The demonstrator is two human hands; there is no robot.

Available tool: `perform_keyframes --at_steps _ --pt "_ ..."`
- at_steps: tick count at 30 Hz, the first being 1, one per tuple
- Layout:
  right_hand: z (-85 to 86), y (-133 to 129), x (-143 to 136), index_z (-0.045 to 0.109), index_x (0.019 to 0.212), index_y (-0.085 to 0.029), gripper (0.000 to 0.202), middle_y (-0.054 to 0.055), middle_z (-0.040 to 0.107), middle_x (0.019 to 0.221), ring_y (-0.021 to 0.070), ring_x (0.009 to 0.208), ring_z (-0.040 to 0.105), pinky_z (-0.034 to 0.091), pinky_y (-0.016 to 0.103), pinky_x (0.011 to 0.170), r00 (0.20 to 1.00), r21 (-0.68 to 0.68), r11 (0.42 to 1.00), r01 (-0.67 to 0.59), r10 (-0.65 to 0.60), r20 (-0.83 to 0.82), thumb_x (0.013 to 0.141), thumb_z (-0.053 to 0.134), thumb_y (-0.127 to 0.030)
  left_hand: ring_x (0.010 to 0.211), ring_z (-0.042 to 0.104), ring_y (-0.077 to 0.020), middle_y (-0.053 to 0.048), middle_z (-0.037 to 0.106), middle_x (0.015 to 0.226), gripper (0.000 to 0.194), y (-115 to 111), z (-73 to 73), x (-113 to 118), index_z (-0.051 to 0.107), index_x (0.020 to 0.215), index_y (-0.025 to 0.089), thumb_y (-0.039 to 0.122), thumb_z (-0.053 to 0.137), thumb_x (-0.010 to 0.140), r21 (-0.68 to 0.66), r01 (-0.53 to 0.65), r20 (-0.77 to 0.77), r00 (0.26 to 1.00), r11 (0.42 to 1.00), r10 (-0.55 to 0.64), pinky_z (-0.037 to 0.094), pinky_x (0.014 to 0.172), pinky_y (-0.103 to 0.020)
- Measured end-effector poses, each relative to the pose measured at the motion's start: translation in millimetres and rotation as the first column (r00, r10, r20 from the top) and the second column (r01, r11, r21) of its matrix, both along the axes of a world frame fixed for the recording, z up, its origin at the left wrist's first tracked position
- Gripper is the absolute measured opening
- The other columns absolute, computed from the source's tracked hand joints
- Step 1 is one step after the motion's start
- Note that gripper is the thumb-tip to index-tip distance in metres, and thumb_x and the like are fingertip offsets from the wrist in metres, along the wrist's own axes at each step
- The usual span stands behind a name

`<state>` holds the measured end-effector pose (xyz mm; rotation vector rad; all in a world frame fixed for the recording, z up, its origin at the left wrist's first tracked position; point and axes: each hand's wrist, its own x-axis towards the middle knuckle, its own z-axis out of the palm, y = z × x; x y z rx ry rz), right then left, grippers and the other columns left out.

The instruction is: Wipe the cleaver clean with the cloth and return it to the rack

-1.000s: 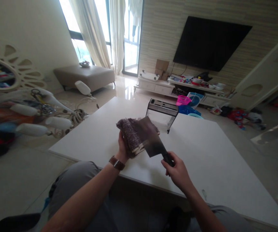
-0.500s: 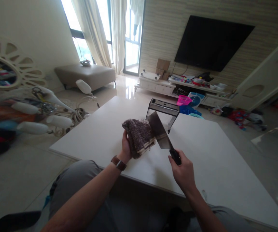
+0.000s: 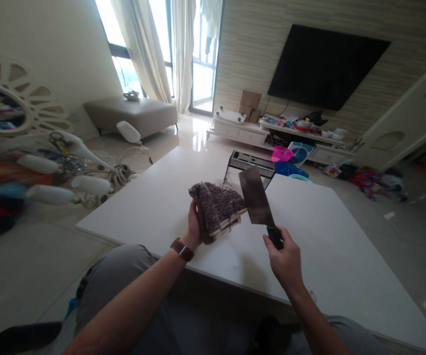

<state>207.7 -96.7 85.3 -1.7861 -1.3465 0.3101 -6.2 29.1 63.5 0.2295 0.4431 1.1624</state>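
A folded brown-grey cloth [image 3: 216,209] with a pale edge is held above the white table by my left hand [image 3: 194,227], which wears a brown watch band on its wrist. My right hand [image 3: 286,256] grips the black handle of a cleaver [image 3: 256,197]. The broad blade points up and to the left, close to the cloth's right edge; whether they touch I cannot tell. Behind the blade stands a dark-framed rack [image 3: 252,160] with clear sides, partly covered by it.
The white table [image 3: 324,246] spreads under both hands. A lamp with several white shades [image 3: 92,185] is at the left. Beyond the table are a pink basket [image 3: 282,153], a low cabinet [image 3: 231,130] and a grey bench [image 3: 135,116].
My right hand has moved the cleaver to the right, with the blade now more upright. The cloth's right side has spread a little outward, while my left hand has hardly moved.
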Motion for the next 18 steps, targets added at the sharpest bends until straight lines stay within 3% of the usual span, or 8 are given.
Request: perform_keyframes --at_steps 4,8,11,15,18 --pt "-3.4 -2 -9 0.058 0.102 -0.021 0.032 -0.003 0.056 0.068 0.0139 0.048 0.051 0.041 0.026 0.046 0.957 -0.05 0.991 -0.126 0.108 -0.269 0.087 0.066 -0.049 0.126 0.062 -0.0345 -0.013 0.077 0.11 0.06 -1 0.3 1 0.072 0.113 0.014 0.064 0.048 0.091 0.007 0.07 0.048 0.996 0.997 -0.071 0.045 0.112 -0.05" --pt "-13.1 -5 -24 0.057 0.102 -0.021 0.031 -0.005 0.052 0.067 0.0116 0.046 0.05 0.04 0.024 0.044 0.915 -0.091 0.969 -0.229 0.182 -0.36 0.088 0.066 -0.047 0.128 0.061 -0.0323 -0.011 0.077 0.113 0.059 -5 -1.4 6 0.07 0.121 0.012 0.06 0.047 0.095 0.041 0.103 0.055 0.993 0.994 -0.106 0.041 0.116 -0.048" --pt "-18.2 -6 -31 0.054 0.104 -0.022 0.029 -0.007 0.05 0.068 0.0111 0.046 0.052 0.041 0.023 0.044 0.885 -0.132 0.939 -0.316 0.241 -0.399 0.09 0.063 -0.045 0.123 0.064 -0.0323 -0.014 0.077 0.112 0.057 -8 -6.7 12 0.071 0.118 0.01 0.059 0.051 0.095 0.033 0.107 -0.001 0.994 0.994 -0.107 0.045 0.112 -0.047" --pt "-17.2 -8 -35 0.053 0.105 -0.023 0.025 -0.008 0.05 0.065 0.0115 0.045 0.053 0.042 0.023 0.045 0.864 -0.193 0.89 -0.412 0.314 -0.394 0.092 0.06 -0.043 0.098 0.074 -0.0272 -0.013 0.078 0.102 0.041 -8 -16.2 18 0.072 0.108 0.011 0.047 0.071 0.088 0.028 -0.073 -0.187 0.979 0.997 0.076 0.056 0.1 -0.042" --pt "-12.8 -9 -37 0.052 0.105 -0.023 0.023 -0.009 0.05 0.06 0.0123 0.045 0.054 0.042 0.023 0.046 0.866 -0.245 0.865 -0.438 0.333 -0.373 0.092 0.059 -0.04 0.081 0.074 -0.0244 -0.013 0.078 0.092 0.043 -3 -18.6 16 0.072 0.1 0.009 0.047 0.081 0.08 0.038 -0.17 -0.308 0.936 0.985 0.173 0.061 0.086 -0.041"
